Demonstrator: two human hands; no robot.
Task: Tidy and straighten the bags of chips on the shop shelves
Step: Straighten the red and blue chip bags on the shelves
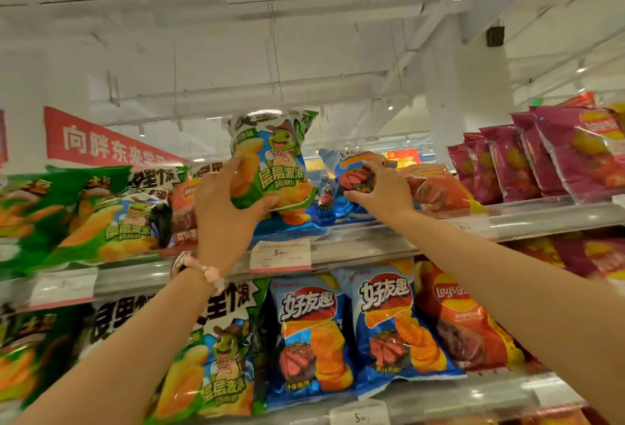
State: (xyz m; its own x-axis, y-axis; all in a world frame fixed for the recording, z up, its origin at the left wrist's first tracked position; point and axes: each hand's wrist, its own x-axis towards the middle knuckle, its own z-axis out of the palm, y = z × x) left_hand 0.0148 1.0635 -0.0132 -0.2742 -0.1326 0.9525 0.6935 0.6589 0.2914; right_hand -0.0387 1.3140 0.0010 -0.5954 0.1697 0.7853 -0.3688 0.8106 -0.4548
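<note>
My left hand [225, 203] grips the lower part of a green chip bag with a cartoon turtle [274, 157], held upright above the top shelf [355, 245]. To its right, my right hand [378, 188] grips a blue chip bag [351, 184] that lies on the same shelf, beside an orange Lay's bag [439, 191]. More green bags [101, 218] lean at the left of that shelf. Purple Lay's bags [548, 157] stand in a row at the right.
The shelf below holds green turtle bags [216, 360], two blue bags [355, 333] and an orange Lay's bag [463, 319]. Price tags [280, 255] hang on the shelf rail. A red banner [101, 144] hangs behind at the left.
</note>
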